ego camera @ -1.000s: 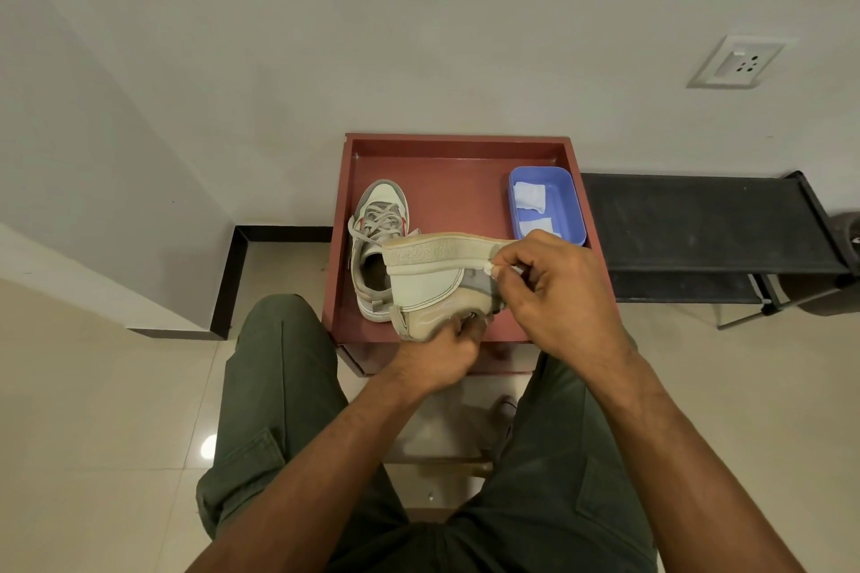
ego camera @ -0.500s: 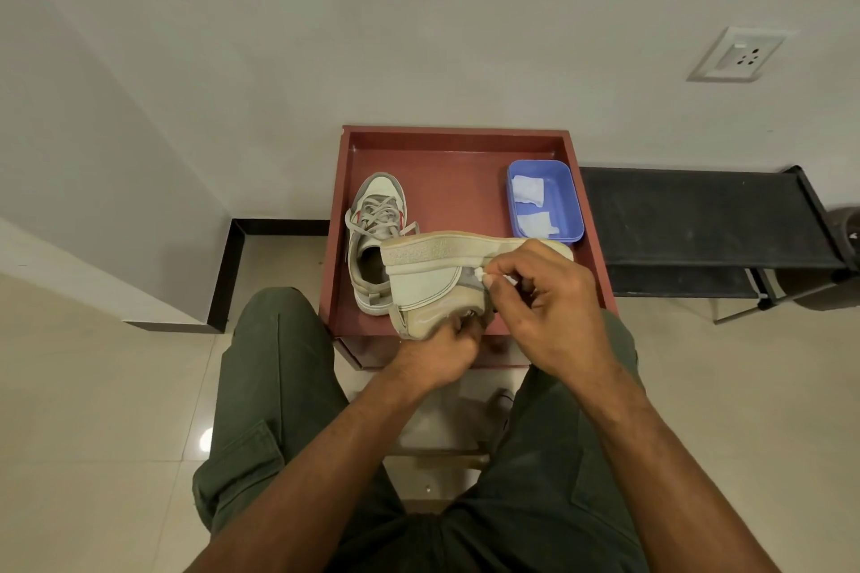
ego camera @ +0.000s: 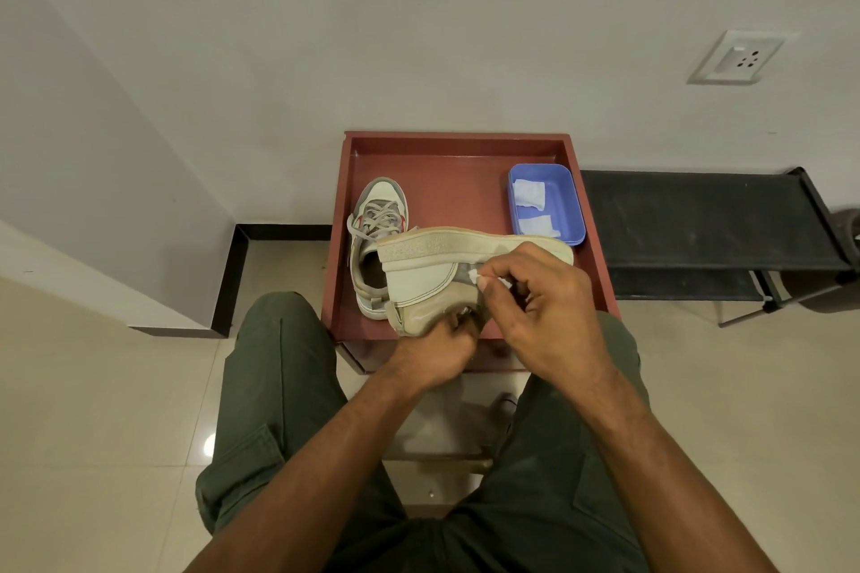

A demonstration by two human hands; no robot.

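Sneaker (ego camera: 419, 279), tipped on its side with the sole facing the wall, is being held just above the near edge of the red tray (ego camera: 458, 137) as a seated person is wiping its side panel. The left hand (ego camera: 442, 340) is gripping it from below, fingers curled round the upper near the collar. The right hand (ego camera: 535, 307) is pinching a small white wipe (ego camera: 473, 277) between thumb and fingertips and pressing it onto the grey panel beside the pale heel patch.

Compared with a second ago, the wipe is sitting slightly nearer the heel and the right hand is lying lower, so the toe end of the sole, covered then, is now showing; the left grip is looking unchanged. That is suggesting a stroke working back along the side, with cleaning under way rather than finished.

The second sneaker (ego camera: 378, 219) is lying in the tray behind, in the same place as before, and the blue tub (ego camera: 561, 212) with spare wipes (ego camera: 528, 193) is standing at the tray's far right corner
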